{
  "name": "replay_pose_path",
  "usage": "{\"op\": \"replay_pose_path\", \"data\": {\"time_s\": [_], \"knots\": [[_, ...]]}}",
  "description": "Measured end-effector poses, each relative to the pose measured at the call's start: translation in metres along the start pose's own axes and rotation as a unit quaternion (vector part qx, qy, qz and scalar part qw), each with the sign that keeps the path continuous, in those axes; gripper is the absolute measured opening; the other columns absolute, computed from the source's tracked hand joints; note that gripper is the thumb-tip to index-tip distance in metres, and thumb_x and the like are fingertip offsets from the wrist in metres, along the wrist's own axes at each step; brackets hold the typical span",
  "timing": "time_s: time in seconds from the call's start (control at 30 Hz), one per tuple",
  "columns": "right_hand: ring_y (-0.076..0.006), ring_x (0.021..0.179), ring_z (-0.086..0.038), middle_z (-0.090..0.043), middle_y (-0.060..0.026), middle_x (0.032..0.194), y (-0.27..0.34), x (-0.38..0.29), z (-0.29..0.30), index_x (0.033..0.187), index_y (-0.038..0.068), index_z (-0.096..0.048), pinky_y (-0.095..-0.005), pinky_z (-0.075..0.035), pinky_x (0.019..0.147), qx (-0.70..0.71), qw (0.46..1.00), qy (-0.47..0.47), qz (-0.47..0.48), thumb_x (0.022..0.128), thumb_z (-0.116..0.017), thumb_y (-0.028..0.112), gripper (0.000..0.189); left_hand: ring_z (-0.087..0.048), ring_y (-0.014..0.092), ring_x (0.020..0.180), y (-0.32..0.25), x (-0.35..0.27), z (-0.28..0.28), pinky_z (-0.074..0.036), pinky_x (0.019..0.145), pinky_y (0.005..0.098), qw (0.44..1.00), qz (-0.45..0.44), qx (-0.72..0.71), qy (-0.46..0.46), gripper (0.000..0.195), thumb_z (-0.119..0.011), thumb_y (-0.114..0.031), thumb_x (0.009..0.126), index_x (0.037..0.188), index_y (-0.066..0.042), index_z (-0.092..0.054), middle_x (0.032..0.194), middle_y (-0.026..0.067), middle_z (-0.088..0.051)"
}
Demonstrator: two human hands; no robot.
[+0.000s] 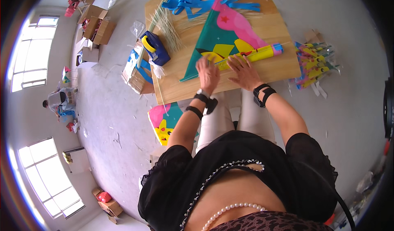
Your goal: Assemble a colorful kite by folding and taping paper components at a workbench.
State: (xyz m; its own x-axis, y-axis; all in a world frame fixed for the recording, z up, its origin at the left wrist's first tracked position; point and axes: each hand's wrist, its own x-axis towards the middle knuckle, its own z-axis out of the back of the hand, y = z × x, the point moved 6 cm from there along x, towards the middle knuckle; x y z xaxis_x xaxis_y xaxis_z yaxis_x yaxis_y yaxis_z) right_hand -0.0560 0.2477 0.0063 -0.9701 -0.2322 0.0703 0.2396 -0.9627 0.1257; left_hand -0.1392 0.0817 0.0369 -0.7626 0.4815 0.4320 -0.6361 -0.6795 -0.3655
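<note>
A printed kite sheet (212, 37) in green, pink and yellow lies on the wooden table (271, 68). Its near side is rolled into a yellow tube (261, 54) with a blue and pink end at the right. Thin rods stick out along the roll and the sheet's left edge. My right hand (244, 72) rests on the roll with its fingers spread. Over the roll's left end is my left hand (208, 74), slightly blurred, its fingers partly bent; whether it grips the sheet is unclear.
A blue tape dispenser (158, 49) stands at the table's left edge. Thin pale rods (168, 28) and blue strips (197, 1) lie farther back. A bundle of packed kites (317, 63) is at the right. Another printed sheet (172, 120) hangs below the table. One person (60, 100) bends over far left.
</note>
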Motion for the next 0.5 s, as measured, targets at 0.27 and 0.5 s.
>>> {"op": "replay_pose_path", "data": {"time_s": [0.27,0.5], "knots": [[-0.0281,0.166,-0.025,-0.035,-0.0098,0.177,-0.001,0.001,0.012,0.170,0.010,-0.037,-0.0554,-0.011,0.137,0.036,0.999,-0.033,0.011,0.108,-0.048,0.065,0.083,-0.062,0.044,0.126,0.138,0.110,-0.039,-0.052,0.104,0.0515,0.970,0.220,0.021,0.097,0.050,-0.087,-0.026,0.085,0.126,-0.002,-0.071,0.133,0.0221,-0.068],[-0.0293,0.165,-0.027,-0.037,-0.0109,0.175,-0.001,0.002,0.017,0.167,0.009,-0.041,-0.0555,-0.012,0.137,0.063,0.997,-0.042,0.005,0.106,-0.055,0.060,0.080,-0.072,0.030,0.075,0.167,0.136,-0.055,-0.057,0.070,0.0428,0.947,0.204,-0.123,0.214,0.044,-0.089,-0.037,0.085,0.104,0.001,-0.080,0.081,0.0156,-0.076]]}}
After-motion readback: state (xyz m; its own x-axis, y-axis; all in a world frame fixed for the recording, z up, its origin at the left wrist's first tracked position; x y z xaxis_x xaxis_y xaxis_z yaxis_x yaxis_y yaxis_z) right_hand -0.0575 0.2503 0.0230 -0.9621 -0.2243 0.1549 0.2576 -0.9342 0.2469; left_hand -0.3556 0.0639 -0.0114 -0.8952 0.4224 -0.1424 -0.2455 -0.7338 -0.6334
